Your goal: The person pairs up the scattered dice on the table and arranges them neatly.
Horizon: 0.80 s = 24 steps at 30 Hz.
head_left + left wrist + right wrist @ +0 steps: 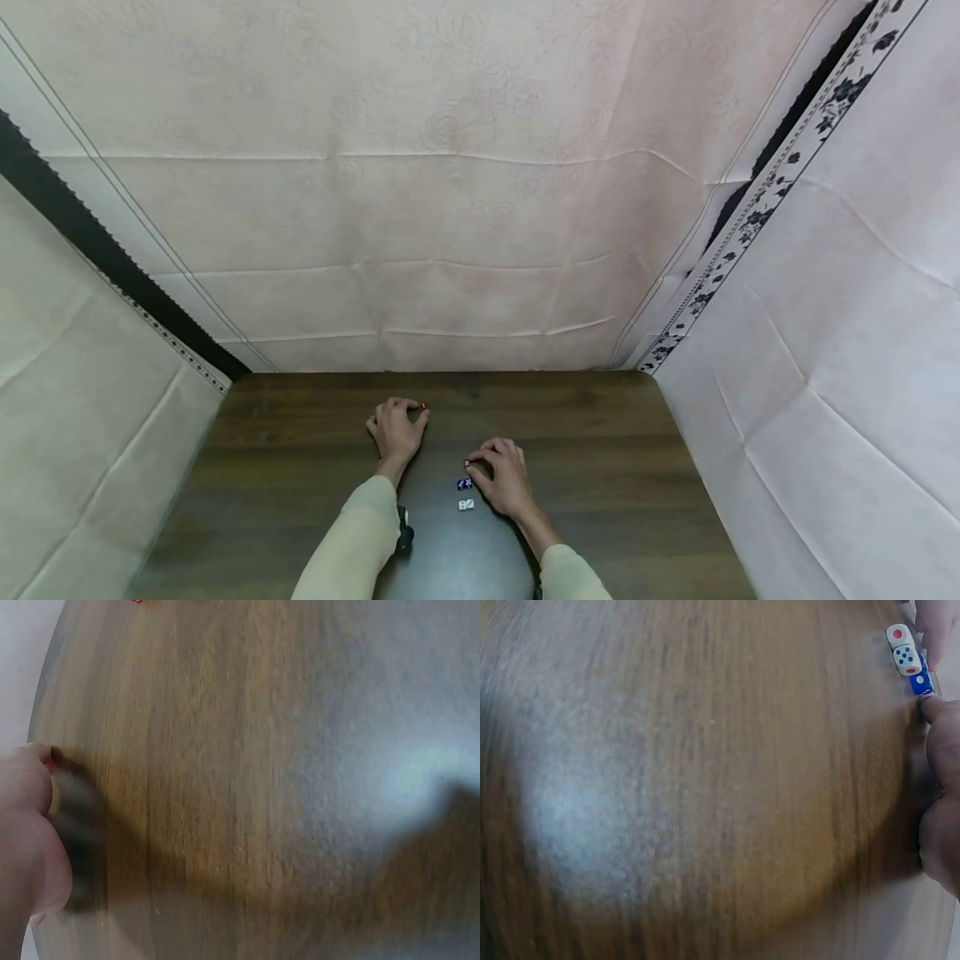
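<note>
My left hand (397,429) is near the far side of the table, pinching a small red die (423,407) between thumb and fingertips. In the left wrist view a sliver of that red die (50,764) shows at the fingertips. My right hand (504,477), closer to me, pinches another red die (467,463) at thumb and forefinger. Just in front of it on the near side lie two blue dice (465,484), side by side. A pair of white dice (466,505) sits nearer still, also side by side, clearer in the right wrist view.
The brown wooden table (300,467) has a far edge against a pale hanging cloth (480,217). More cloth (825,417) hangs at the right, with a black floral border. A dark wrist device (405,532) is on the left sleeve.
</note>
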{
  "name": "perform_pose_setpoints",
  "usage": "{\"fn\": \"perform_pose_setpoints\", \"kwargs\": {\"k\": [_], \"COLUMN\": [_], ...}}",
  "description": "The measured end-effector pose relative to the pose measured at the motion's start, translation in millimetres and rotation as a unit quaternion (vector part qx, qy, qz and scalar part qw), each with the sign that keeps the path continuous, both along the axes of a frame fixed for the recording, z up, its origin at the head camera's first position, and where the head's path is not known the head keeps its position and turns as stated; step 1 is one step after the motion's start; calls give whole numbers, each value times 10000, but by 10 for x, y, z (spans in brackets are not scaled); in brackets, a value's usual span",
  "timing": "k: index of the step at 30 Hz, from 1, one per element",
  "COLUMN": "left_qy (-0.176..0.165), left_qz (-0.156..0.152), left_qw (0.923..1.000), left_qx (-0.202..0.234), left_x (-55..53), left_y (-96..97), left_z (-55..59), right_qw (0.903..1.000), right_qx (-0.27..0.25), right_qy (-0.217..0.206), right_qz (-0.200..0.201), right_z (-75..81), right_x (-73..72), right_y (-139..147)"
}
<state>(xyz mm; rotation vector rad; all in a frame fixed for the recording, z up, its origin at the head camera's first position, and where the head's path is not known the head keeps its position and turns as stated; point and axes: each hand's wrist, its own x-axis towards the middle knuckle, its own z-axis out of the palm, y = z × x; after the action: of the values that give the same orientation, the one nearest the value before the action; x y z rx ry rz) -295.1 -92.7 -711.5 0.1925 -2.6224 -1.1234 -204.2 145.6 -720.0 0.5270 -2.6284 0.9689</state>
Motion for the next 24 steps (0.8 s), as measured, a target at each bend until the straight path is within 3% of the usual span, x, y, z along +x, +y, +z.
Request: {"fn": "perform_pose_setpoints", "kwargs": {"k": [10,24], "left_qy": [-130,36], "left_qz": [44,-379], "left_qw": [9999,9993], "left_qx": [-97,64], "left_x": [-42,47], "left_y": [36,-29], "left_z": [14,-4], "right_qw": [9996,9990], "right_qx": [-4,-87], "right_qy": [-295,-444], "right_qz": [31,49], "right_z": [27,26], "right_x": [-1,12], "right_y": [6,13]}}
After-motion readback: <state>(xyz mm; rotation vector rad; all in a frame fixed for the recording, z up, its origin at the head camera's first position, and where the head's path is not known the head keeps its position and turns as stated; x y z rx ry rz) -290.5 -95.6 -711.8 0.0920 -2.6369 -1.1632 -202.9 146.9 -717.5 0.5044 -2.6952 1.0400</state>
